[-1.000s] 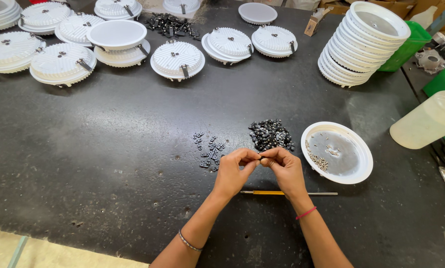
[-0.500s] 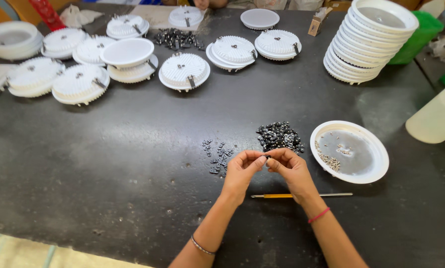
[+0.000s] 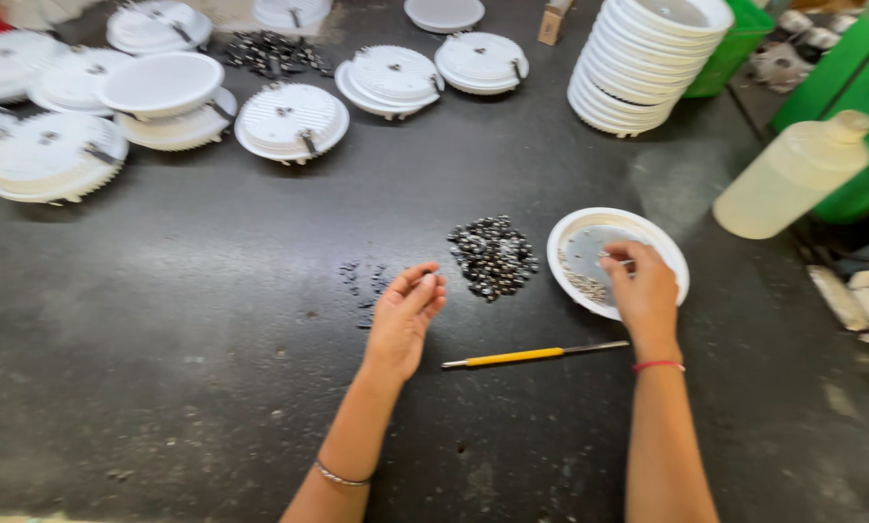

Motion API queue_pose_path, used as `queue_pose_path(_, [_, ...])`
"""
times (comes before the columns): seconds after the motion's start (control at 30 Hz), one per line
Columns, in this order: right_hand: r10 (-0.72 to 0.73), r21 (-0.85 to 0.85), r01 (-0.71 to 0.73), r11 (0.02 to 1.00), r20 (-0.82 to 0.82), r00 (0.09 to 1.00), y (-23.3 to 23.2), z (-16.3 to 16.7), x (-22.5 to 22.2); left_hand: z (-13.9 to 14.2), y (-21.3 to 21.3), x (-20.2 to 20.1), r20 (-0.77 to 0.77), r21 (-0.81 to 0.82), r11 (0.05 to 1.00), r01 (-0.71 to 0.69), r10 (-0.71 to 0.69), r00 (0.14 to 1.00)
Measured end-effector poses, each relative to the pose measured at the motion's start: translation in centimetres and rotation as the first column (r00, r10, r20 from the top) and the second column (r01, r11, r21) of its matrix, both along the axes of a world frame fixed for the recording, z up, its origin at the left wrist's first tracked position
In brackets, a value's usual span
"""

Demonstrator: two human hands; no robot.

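Right grip point(image 3: 640, 283) is bunched, fingertips pinched together inside the white dish point(image 3: 669, 254) toward the counter's point(image 3: 163, 387) right edge; whatever it pinches is too small to tell. Left hand point(image 3: 405, 312) hovers half-curled, fingers loosely together, holding nothing visible, between the scattered bits point(image 3: 362, 284) and the dark pile point(image 3: 494, 256). Yellow-handled tool point(image 3: 536, 354) lies flat near the front edge, between both wrists.

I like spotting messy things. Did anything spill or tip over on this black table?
Nothing looks spilled. One oddity: the pale plastic bottle lies on its side at the table's right edge. The dark small parts sit in a neat heap, with a few strays beside the left hand. The right hand reaches into the white dish.
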State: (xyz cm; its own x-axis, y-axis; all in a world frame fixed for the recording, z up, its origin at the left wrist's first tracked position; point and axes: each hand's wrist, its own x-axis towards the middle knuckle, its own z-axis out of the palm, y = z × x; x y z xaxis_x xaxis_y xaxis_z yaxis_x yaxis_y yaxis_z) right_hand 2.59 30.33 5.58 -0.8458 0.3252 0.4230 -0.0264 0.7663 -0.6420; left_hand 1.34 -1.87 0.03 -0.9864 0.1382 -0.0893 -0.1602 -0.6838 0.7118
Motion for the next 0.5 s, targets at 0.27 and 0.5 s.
queue_pose_path(0.27, [-0.031, 0.062, 0.021, 0.998, 0.175, 0.984, 0.1, -1.6, -0.2, 0.2, -0.4, 0.4, -0.037, -0.111, 0.992, -0.052, 0.048, 0.998])
queue_pose_path(0.5, [0.018, 0.119, -0.051, 0.992, 0.268, 0.963, 0.4, -0.8, 0.3, 1.3, -0.3, 0.8, -0.058, -0.207, 0.977, -0.053, 0.042, 0.997])
